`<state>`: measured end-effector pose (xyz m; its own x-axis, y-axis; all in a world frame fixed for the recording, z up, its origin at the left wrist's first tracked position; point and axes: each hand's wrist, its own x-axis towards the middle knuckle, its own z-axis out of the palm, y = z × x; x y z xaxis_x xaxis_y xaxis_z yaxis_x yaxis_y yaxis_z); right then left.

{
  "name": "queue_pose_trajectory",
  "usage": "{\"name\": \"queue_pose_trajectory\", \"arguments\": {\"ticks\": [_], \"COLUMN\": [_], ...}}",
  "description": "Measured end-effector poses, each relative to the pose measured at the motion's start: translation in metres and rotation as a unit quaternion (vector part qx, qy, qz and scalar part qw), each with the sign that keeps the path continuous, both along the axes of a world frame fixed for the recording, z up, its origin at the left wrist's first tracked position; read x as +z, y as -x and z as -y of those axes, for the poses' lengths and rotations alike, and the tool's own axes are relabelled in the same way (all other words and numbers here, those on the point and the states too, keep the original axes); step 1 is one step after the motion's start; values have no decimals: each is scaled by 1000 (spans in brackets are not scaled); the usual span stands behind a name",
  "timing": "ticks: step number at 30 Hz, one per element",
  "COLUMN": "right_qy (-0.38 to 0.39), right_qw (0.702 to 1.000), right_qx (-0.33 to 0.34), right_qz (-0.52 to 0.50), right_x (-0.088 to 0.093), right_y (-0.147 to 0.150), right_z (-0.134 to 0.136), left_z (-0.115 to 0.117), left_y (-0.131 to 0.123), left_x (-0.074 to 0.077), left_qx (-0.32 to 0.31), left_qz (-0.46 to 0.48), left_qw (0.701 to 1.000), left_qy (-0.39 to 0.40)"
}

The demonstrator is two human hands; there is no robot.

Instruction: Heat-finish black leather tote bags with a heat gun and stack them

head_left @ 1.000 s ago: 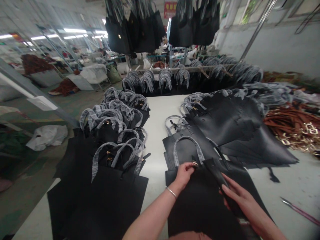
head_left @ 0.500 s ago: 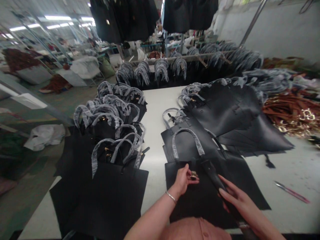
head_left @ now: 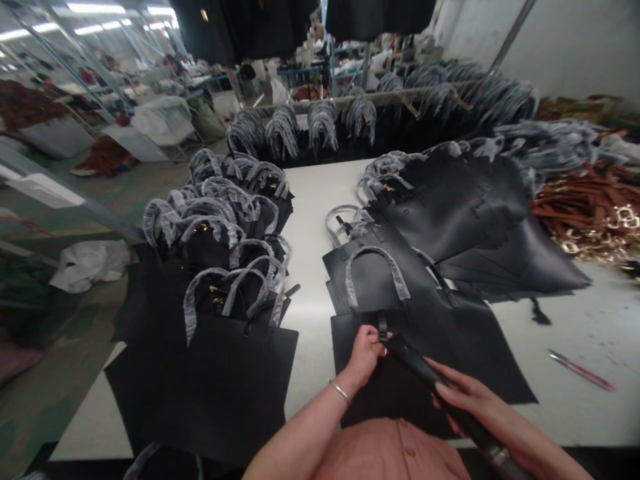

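A black bag panel (head_left: 400, 393) lies on the table in front of me, its looped handle (head_left: 377, 257) wrapped in clear plastic. At its top edge my left hand (head_left: 367, 353) pinches the small buckle on a short black tab (head_left: 383, 327); the fingers partly hide this buckle. My right hand (head_left: 463, 393) is closed around a long black strap (head_left: 417, 363), which slants up to the left. The strap's upper end meets the left fingertips and the buckle; whether it passes through the buckle I cannot tell. A shiny band shows near its lower end.
Stacked black bag panels with wrapped handles (head_left: 255, 260) fill the left side. More black panels (head_left: 450, 207) lie at the back right, beside brown straps with gold buckles (head_left: 595, 213). Red-handled thread snips (head_left: 583, 370) rest at right. Wrapped handles (head_left: 323, 127) hang on a rail behind.
My left hand has turned over and closed on the buckle at the tab. My right hand has brought the strap's end leftward to it. The view has shifted slightly.
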<state>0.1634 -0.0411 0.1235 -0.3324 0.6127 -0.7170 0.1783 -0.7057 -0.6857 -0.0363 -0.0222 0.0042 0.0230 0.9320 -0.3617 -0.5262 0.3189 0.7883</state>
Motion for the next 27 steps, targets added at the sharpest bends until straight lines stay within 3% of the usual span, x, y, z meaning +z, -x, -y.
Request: {"name": "queue_pose_trajectory", "arguments": {"ticks": [12,16,20,22,24,27], "right_qy": [34,-13,-36,-27,-20,-8], "right_qw": [999,1000,999,999,1000,1000], "right_qx": [4,-9,-27,-24,-14,11], "right_qz": [-24,-9,14,14,7,-1], "right_x": [5,4,3,3,2,1], "right_y": [4,11,10,7,4,4], "right_z": [-12,-17,-22,-21,-19,-14], "left_z": [0,1,1,0,-3,-6], "left_y": [2,-1,15,26,34,36], "left_x": [11,17,20,18,13,6], "left_qx": [-30,-18,47,48,24,-14], "left_qz": [-83,-197,-372,-350,-262,-153], "left_qw": [996,980,925,935,963,980], "left_qy": [-22,-36,-60,-26,49,128]}}
